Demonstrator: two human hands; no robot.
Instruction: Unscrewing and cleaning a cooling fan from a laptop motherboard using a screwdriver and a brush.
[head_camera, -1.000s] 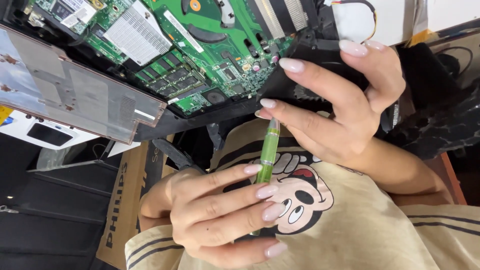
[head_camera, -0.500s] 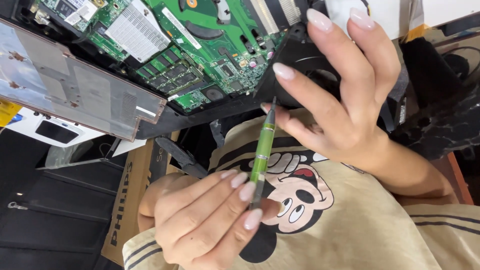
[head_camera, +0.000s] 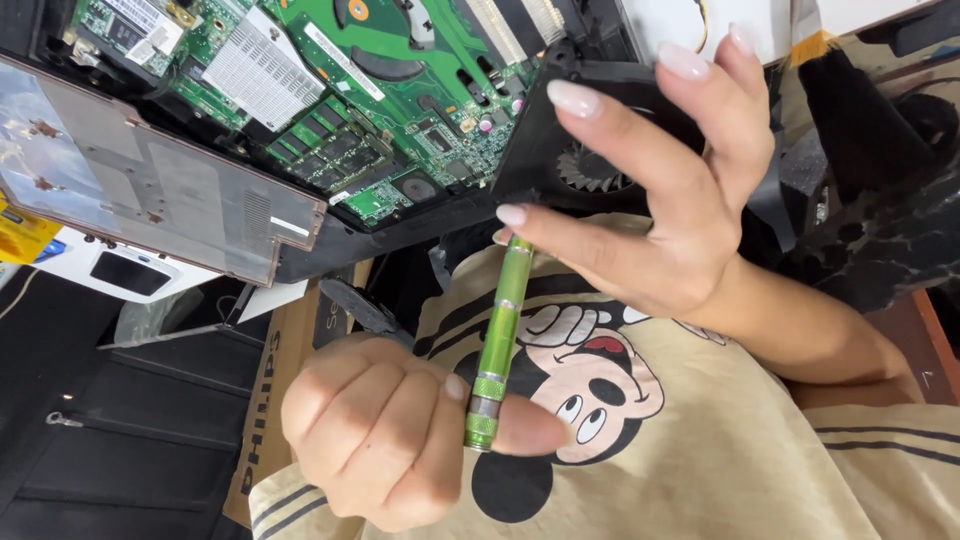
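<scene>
A green metal screwdriver stands almost upright in front of my beige cartoon-print shirt. My left hand is curled into a fist and pinches the tool's lower end between thumb and fingers. My right hand has its long fingers spread, its thumb and a fingertip closed on the tool's upper end. Just above lies an opened laptop with a green motherboard and a black cooling fan; my right fingers reach over the fan.
A brownish bottom cover panel leans off the laptop's left side. Below it are a white device, a cardboard box and a black zipped bag. Dark fabric lies at the right.
My left hand slid down the screwdriver to its lower end and closed into a fist. My right hand rose, its fingers spreading over the fan while still touching the tool's top.
</scene>
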